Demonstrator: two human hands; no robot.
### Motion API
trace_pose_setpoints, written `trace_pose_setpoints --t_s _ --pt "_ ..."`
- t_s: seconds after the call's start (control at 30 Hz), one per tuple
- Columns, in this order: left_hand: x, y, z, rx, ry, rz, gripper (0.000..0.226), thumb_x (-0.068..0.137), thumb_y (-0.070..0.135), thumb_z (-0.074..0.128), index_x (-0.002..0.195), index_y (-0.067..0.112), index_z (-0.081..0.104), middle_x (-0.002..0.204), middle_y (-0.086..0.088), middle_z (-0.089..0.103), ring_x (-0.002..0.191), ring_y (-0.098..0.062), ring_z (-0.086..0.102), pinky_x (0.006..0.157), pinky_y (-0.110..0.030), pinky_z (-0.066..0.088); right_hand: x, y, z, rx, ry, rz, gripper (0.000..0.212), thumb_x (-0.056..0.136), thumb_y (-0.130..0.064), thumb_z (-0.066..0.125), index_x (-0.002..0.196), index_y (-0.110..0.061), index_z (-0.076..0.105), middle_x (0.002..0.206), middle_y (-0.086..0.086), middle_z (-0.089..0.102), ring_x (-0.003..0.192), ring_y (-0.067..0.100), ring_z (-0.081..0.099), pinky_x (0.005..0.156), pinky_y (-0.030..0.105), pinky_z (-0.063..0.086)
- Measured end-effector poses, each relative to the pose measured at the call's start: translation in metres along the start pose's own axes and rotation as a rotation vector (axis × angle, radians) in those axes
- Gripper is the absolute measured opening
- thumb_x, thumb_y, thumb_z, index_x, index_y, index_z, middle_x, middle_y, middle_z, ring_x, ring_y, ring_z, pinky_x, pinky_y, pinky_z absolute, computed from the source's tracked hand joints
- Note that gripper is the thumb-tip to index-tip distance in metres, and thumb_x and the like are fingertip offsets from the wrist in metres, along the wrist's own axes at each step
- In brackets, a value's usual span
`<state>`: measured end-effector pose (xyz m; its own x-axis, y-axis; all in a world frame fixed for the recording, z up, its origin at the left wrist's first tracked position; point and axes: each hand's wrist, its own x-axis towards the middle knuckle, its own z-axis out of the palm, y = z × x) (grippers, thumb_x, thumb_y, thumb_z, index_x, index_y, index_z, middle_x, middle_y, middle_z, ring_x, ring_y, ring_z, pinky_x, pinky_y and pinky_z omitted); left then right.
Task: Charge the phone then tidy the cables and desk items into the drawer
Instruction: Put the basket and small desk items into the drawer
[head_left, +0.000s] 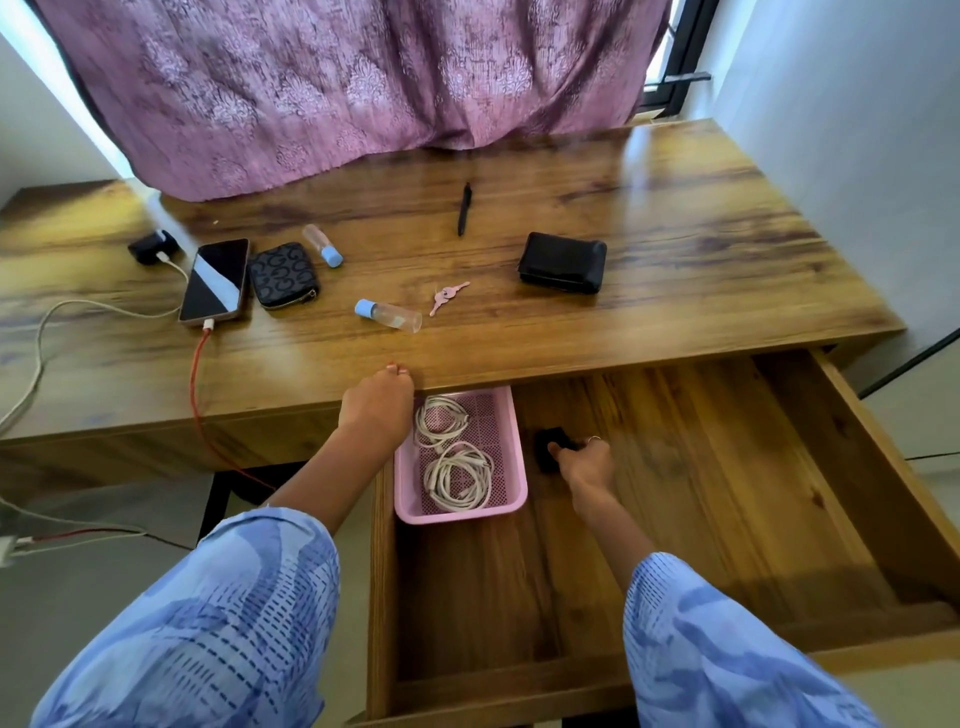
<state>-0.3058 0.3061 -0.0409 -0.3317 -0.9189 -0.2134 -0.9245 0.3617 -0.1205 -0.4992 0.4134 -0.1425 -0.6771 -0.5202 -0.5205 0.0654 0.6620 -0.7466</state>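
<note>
The drawer (727, 493) stands pulled out under the wooden desk (623, 312). Inside it a pink basket (514, 499) holds two coiled white cables (457, 475). My right hand (584, 460) is in the drawer beside the basket, its fingers curled round a small black object (550, 444), blurred. My left hand (376, 402) rests on the desk's front edge, fingers bent over the rim. The phone (215, 280) lies at the desk's left with a red cable (196, 374) plugged in. A black charger (150, 247) with a white cable sits behind it.
On the desk lie a patterned zip pouch (283, 275), two clear bottles with blue caps (387, 314) (322, 245), pink keys (447, 297), a black pen (464, 208) and a black wallet (563, 262). A purple curtain (337, 78) hangs behind. Cables trail on the floor at left.
</note>
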Motion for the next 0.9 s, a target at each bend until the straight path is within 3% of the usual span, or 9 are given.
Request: trace_pose_setpoints --t_s 0.17,0.3,0.4,0.47,0.57,0.67,0.8,0.9 --pt "0.005 -0.004 -0.005 -0.039 -0.015 0.009 0.025 0.091 0.016 0.055 0.115 0.014 0.059 0.112 -0.007 0.060 0.099 -0.023 0.060 0.080 -0.036 0.054 -0.004 -0.008 -0.013 0.021 0.028 -0.033 0.047 0.090 -0.031 0.061 0.125 -0.003 0.048 0.121 0.012 0.058 0.109 0.029 0.056 0.086 0.036 0.049" --pt "0.009 -0.009 -0.013 -0.104 -0.009 0.007 0.013 0.090 0.014 0.057 0.100 0.012 0.063 0.097 -0.008 0.064 0.090 -0.024 0.062 0.077 -0.037 0.055 -0.018 -0.042 -0.024 0.139 0.197 -0.331 0.027 0.096 -0.030 0.049 0.108 -0.007 0.053 0.094 0.006 0.060 0.086 0.022 0.060 0.062 0.023 0.045" --pt "0.013 -0.011 -0.020 -0.095 -0.017 0.032 0.012 0.087 0.010 0.058 0.095 0.013 0.067 0.095 -0.008 0.066 0.087 -0.025 0.063 0.074 -0.036 0.054 -0.024 -0.078 -0.014 0.118 0.172 -0.557 0.016 0.095 -0.032 0.049 0.091 -0.017 0.055 0.079 0.001 0.057 0.075 0.018 0.060 0.065 0.034 0.053" --pt "0.015 -0.011 -0.022 -0.096 -0.008 0.039 0.013 0.087 0.008 0.057 0.094 0.012 0.067 0.097 -0.009 0.067 0.090 -0.026 0.063 0.075 -0.037 0.053 -0.026 -0.101 -0.001 0.006 0.117 -0.689 0.013 0.093 -0.028 0.053 0.087 -0.019 0.057 0.086 0.003 0.060 0.082 0.019 0.060 0.076 0.039 0.054" --pt "0.017 -0.011 -0.022 -0.093 0.019 0.034 0.013 0.089 0.008 0.055 0.098 0.011 0.065 0.102 -0.010 0.066 0.096 -0.028 0.063 0.077 -0.037 0.051 -0.026 -0.129 0.026 -0.249 0.011 -0.901 0.012 0.091 -0.014 0.056 0.097 -0.009 0.064 0.105 0.006 0.058 0.098 0.015 0.055 0.089 0.028 0.046" --pt "0.017 -0.012 -0.023 -0.069 0.045 0.039 0.015 0.088 0.009 0.058 0.099 0.013 0.068 0.102 -0.008 0.067 0.095 -0.028 0.064 0.069 -0.034 0.047 -0.024 -0.152 0.056 -0.428 -0.092 -1.055 0.021 0.091 -0.013 0.054 0.109 -0.007 0.063 0.116 0.006 0.058 0.109 0.016 0.053 0.098 0.030 0.042" --pt "0.014 -0.016 -0.022 -0.080 0.069 0.013 0.010 0.088 0.013 0.060 0.091 0.013 0.069 0.093 -0.007 0.069 0.088 -0.028 0.065 0.061 -0.032 0.041 -0.022 -0.177 0.090 -0.572 -0.224 -1.126 0.033 0.092 -0.017 0.055 0.122 -0.001 0.057 0.125 0.009 0.056 0.114 0.023 0.053 0.097 0.033 0.041" --pt "0.012 -0.018 -0.020 -0.083 0.102 -0.006 0.012 0.090 0.013 0.057 0.088 0.014 0.069 0.090 -0.006 0.070 0.085 -0.027 0.066 0.061 -0.032 0.040 -0.018 -0.189 0.110 -0.660 -0.283 -1.123 0.033 0.092 -0.021 0.055 0.116 0.001 0.059 0.122 0.013 0.057 0.112 0.028 0.053 0.095 0.039 0.044"
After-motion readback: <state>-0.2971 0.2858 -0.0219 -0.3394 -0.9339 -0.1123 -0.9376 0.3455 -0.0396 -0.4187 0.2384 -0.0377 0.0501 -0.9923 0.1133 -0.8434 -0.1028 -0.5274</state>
